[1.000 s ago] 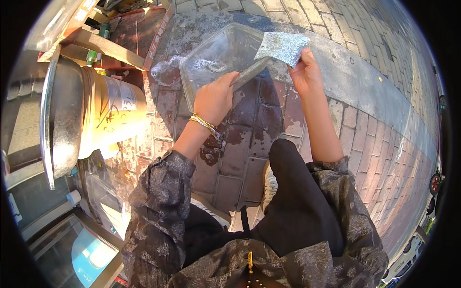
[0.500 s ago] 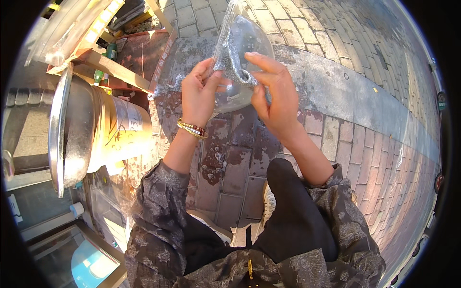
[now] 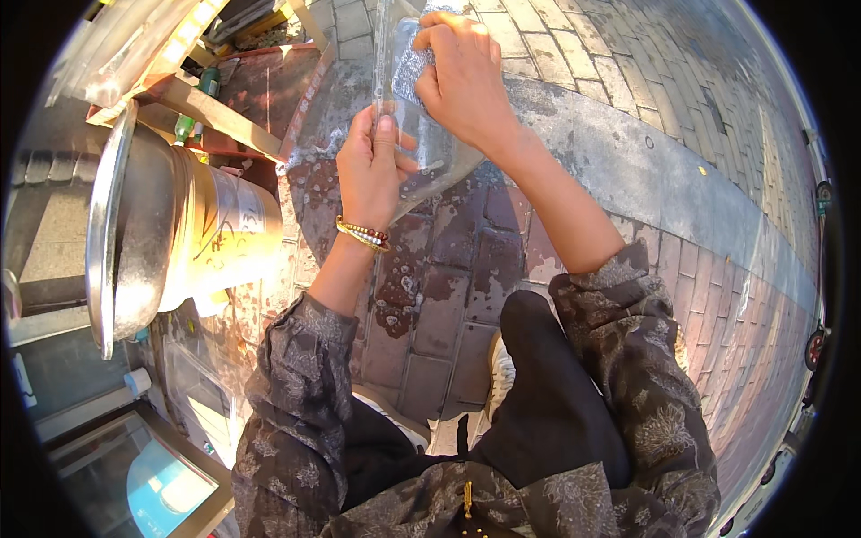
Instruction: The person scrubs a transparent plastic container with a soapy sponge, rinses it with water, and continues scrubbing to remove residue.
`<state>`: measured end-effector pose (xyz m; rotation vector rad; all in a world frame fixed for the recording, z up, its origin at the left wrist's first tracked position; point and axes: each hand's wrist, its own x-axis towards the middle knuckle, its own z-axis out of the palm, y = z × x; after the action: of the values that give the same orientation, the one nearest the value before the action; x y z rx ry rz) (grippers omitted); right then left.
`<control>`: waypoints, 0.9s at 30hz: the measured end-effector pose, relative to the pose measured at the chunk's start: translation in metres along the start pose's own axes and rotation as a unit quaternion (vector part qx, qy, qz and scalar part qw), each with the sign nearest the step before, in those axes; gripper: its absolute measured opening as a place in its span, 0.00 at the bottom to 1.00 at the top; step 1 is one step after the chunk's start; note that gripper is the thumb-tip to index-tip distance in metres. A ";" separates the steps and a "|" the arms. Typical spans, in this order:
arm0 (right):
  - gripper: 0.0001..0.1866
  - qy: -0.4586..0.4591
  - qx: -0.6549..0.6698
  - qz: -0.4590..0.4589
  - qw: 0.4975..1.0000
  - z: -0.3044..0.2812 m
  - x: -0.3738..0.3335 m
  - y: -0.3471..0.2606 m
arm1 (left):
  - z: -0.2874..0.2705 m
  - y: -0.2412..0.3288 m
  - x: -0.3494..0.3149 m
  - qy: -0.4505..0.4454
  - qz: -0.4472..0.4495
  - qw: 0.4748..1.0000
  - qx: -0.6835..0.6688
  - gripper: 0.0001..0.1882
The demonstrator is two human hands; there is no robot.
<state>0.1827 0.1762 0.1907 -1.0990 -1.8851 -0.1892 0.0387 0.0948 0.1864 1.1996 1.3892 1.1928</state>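
A clear plastic panel [image 3: 434, 143], wet and see-through, is held up in front of me over the paving. My left hand [image 3: 369, 166] grips its lower left edge, thumb on one side and fingers showing through on the other. With curled fingers, my right hand [image 3: 462, 76] presses a silvery-grey scrubbing cloth [image 3: 408, 67] against the upper part of the panel. The hand covers much of the cloth. The panel's upper end runs out of view at the top.
Left of me stands a yellow bucket [image 3: 229, 229] with a metal basin [image 3: 143, 229] by it. Behind them are a wooden frame [image 3: 215, 117] and green bottles [image 3: 208, 82]. Wet, foamy brick paving [image 3: 435, 296] lies below; a grey kerb strip [image 3: 628, 161] crosses to the right.
My right hand has moved up and to the left with the cloth, now flatter against the panel. The panel has turned slightly; my left hand keeps its grip.
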 end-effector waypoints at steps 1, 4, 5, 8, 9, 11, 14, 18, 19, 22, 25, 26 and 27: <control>0.14 0.021 -0.010 0.008 1.000 0.007 0.011 -0.001 | -0.003 -0.001 0.001 0.003 0.014 1.000 0.004 0.16; 0.15 0.027 0.046 -0.038 0.998 0.018 -0.001 -0.026 | -0.016 -0.010 0.006 0.022 0.054 0.998 0.033 0.17; 0.15 0.012 0.068 -0.059 0.996 0.022 -0.019 -0.037 | -0.019 -0.013 0.010 0.034 0.067 0.996 0.051 0.18; 0.15 -0.019 0.122 -0.103 0.987 0.024 -0.055 -0.062 | -0.028 -0.025 0.025 0.080 0.182 0.970 0.137 0.21; 0.15 -0.022 0.135 -0.108 0.985 0.025 -0.056 -0.062 | -0.033 -0.031 0.029 0.097 0.231 0.953 0.173 0.22; 0.14 -0.010 0.132 -0.088 0.987 0.025 -0.044 -0.056 | -0.031 -0.016 0.010 0.057 0.104 0.983 0.142 0.23; 0.14 -0.043 0.066 0.014 0.997 0.026 0.027 -0.020 | -0.025 -0.016 0.005 0.025 0.067 0.992 0.101 0.25; 0.13 0.039 0.076 -0.060 0.995 0.037 0.011 -0.027 | -0.032 -0.014 0.013 0.035 0.047 0.996 0.072 0.23; 0.14 0.016 0.086 -0.059 0.994 0.037 -0.011 -0.040 | -0.035 -0.021 0.015 0.040 0.030 0.997 0.063 0.23; 0.22 -0.044 0.098 -0.023 0.994 0.031 -0.037 -0.063 | -0.042 -0.034 0.021 0.074 0.150 0.974 0.155 0.22; 0.30 -0.049 0.095 0.087 0.990 0.025 0.014 -0.031 | -0.033 -0.021 0.008 0.028 0.119 0.981 0.150 0.26; 0.26 -0.005 0.090 0.090 0.992 0.029 0.020 -0.025 | -0.032 -0.021 0.007 0.027 0.118 0.982 0.147 0.26; 0.24 0.038 0.084 0.094 0.991 0.034 0.026 -0.021 | -0.032 -0.025 0.007 0.025 0.117 0.982 0.144 0.25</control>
<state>0.1410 0.1977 0.1969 -1.1294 -1.6855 0.0329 0.0035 0.0976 0.1647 1.5806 1.5267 1.2165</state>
